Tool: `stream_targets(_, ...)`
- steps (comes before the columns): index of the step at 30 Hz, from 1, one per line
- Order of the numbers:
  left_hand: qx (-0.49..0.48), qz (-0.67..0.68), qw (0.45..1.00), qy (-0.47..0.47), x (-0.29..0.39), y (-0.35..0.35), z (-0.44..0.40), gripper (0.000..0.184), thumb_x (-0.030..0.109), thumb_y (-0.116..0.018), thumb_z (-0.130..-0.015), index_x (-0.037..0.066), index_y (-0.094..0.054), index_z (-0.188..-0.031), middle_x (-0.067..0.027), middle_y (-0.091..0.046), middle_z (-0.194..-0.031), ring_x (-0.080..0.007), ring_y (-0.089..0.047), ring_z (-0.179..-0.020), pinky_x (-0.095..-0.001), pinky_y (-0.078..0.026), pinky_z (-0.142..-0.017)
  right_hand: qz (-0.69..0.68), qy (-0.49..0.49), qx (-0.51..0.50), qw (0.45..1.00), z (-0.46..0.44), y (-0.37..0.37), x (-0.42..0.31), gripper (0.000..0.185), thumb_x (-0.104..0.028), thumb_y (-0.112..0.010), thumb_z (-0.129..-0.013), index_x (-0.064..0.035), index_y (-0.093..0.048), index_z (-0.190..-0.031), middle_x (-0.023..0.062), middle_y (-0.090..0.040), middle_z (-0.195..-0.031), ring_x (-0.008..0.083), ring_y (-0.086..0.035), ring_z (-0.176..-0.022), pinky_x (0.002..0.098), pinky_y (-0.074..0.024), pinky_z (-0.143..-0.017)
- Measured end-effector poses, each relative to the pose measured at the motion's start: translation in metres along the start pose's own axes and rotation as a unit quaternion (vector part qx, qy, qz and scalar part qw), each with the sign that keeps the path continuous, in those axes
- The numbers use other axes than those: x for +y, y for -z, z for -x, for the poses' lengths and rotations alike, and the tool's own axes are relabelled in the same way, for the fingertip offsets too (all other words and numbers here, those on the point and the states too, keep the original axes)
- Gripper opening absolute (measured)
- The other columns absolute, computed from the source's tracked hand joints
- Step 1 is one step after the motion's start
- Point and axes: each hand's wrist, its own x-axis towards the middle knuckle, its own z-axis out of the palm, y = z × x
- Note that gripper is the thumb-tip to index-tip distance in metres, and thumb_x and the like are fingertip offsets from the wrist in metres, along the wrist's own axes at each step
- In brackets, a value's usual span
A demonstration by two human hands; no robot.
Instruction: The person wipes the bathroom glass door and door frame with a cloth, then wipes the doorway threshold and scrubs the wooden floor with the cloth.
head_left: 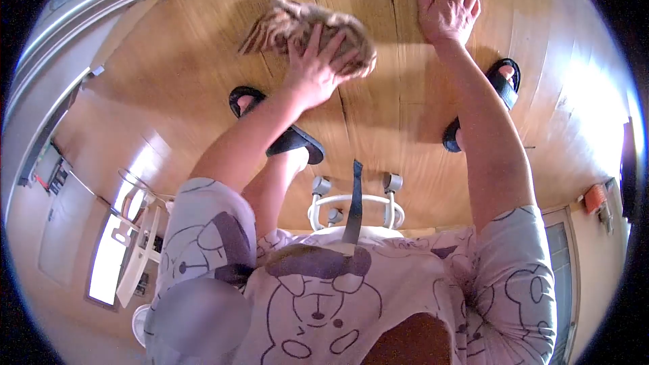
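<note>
My left hand [316, 67] presses on a crumpled brown cloth [351, 44] with pale stripes, its fingers spread over the top. The cloth lies bunched on the wooden floor [378, 115], and its left end is smeared by motion. Off to the right, my right hand [451, 13] rests on the floorboards with its fingers stretched out and nothing in it. Part of the cloth is hidden beneath my left hand.
Black sandals, one left [297, 143] and one right [503, 84], are on my feet. A white frame on casters [355, 199] stands below my body. Pale furniture [138, 267] is at left, an orange item [595, 198] at right. A dark strap [355, 196] hangs in front.
</note>
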Motion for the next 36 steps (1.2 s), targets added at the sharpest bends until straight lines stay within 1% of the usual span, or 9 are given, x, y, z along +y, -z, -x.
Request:
stream_targets(6,0.142,-0.161,0.973,0.088,-0.128,0.026,-0.070,0.057,0.046,-0.027,-0.095,0.015,-0.026,-0.143,-0.0198,-0.018,-0.148,-0.0405,-0.004,-0.137,-0.0546,-0.009,-0.110,-0.016,0.016,0.007,1.000,-0.004,0.022,-0.014,0.058,-0.030,-0.050,-0.084,0.0001,-0.038,-0.131,0.0194,-0.038,-0.134,0.0358,-0.032,-0.125,0.0479,-0.0253,-0.103)
stream_targets(9,-0.097,-0.219,0.967,0.084,-0.107,0.015,-0.019,0.046,0.041,-0.047,-0.089,0.016,-0.049,-0.128,-0.0156,-0.030,-0.143,-0.0418,-0.016,-0.134,-0.0744,-0.018,-0.092,-0.015,0.004,0.016,1.000,0.000,0.020,-0.013,0.058,-0.029,-0.051,-0.082,-0.0001,-0.039,-0.131,0.0186,-0.038,-0.134,0.0354,-0.032,-0.125,0.0474,-0.0256,-0.103)
stream_targets(10,0.140,-0.009,0.989,0.052,-0.094,-0.013,0.010,0.048,0.043,-0.043,-0.090,0.018,-0.046,-0.130,-0.0165,-0.027,-0.144,-0.0448,-0.013,-0.134,-0.0761,-0.013,-0.092,-0.028,0.009,0.021,0.999,-0.001,0.020,-0.013,0.058,-0.029,-0.052,-0.082,-0.0001,-0.039,-0.131,0.0186,-0.038,-0.134,0.0353,-0.033,-0.125,0.0474,-0.0256,-0.103)
stream_targets(21,0.109,0.023,0.985,0.132,-0.054,-0.001,-0.038,0.053,0.045,-0.044,-0.089,0.034,-0.031,-0.139,-0.0099,-0.017,-0.149,-0.0466,-0.006,-0.134,-0.0750,-0.018,-0.095,0.002,0.023,0.048,0.999,-0.007,0.010,-0.010,0.053,-0.030,-0.047,-0.088,0.0002,-0.040,-0.131,0.0185,-0.038,-0.135,0.0354,-0.034,-0.124,0.0465,-0.0251,-0.104)
stream_targets(22,-0.085,0.023,0.977,0.193,-0.041,0.051,-0.049,0.057,0.048,-0.028,-0.094,0.020,-0.022,-0.145,-0.0173,-0.012,-0.150,-0.0433,0.005,-0.137,-0.0645,-0.005,-0.105,0.012,0.012,0.044,0.999,-0.006,0.006,-0.007,0.054,-0.031,-0.047,-0.088,0.0001,-0.040,-0.131,0.0183,-0.038,-0.136,0.0352,-0.034,-0.125,0.0456,-0.0249,-0.105)
stream_targets(27,-0.018,-0.008,0.982,0.188,-0.009,0.044,-0.033,0.054,0.039,-0.036,-0.092,0.024,-0.022,-0.143,-0.0134,-0.009,-0.151,-0.0444,-0.002,-0.136,-0.0675,-0.011,-0.101,-0.047,-0.150,-0.203,0.967,-0.024,0.068,-0.051,0.060,-0.036,-0.049,-0.087,-0.0015,-0.035,-0.135,0.0155,-0.034,-0.140,0.0328,-0.030,-0.128,0.0425,-0.0228,-0.108)
stream_targets(30,-0.016,0.000,0.984,0.178,0.018,-0.018,-0.011,0.059,0.036,-0.041,-0.089,0.030,-0.020,-0.143,-0.0100,-0.006,-0.152,-0.0450,-0.001,-0.136,-0.0728,-0.012,-0.098,-0.100,-0.003,-0.297,0.949,0.023,0.045,-0.088,0.050,-0.043,-0.052,-0.084,-0.0133,-0.050,-0.124,0.0156,-0.055,-0.119,0.0302,-0.051,-0.112,0.0406,-0.0379,-0.097)
stream_targets(32,-0.099,0.042,0.964,0.242,0.052,-0.015,0.015,0.068,0.039,-0.042,-0.089,0.022,-0.009,-0.146,-0.0092,-0.001,-0.153,-0.0422,0.000,-0.137,-0.0712,-0.007,-0.100,0.037,0.295,-0.201,0.933,0.109,0.045,-0.110,0.059,-0.035,-0.052,-0.086,-0.0154,-0.034,-0.139,0.0117,-0.024,-0.147,0.0290,-0.029,-0.132,0.0452,-0.0283,-0.106)
stream_targets(36,-0.170,0.080,0.954,0.232,0.090,-0.036,0.067,0.065,0.041,-0.048,-0.084,0.027,-0.023,-0.143,-0.0069,-0.003,-0.153,-0.0387,-0.002,-0.138,-0.0654,-0.011,-0.104,0.004,0.193,-0.325,0.926,0.174,0.067,-0.129,0.048,-0.024,-0.037,-0.091,-0.0105,-0.036,-0.138,0.0111,-0.024,-0.148,0.0301,-0.022,-0.135,0.0465,-0.0136,-0.111)
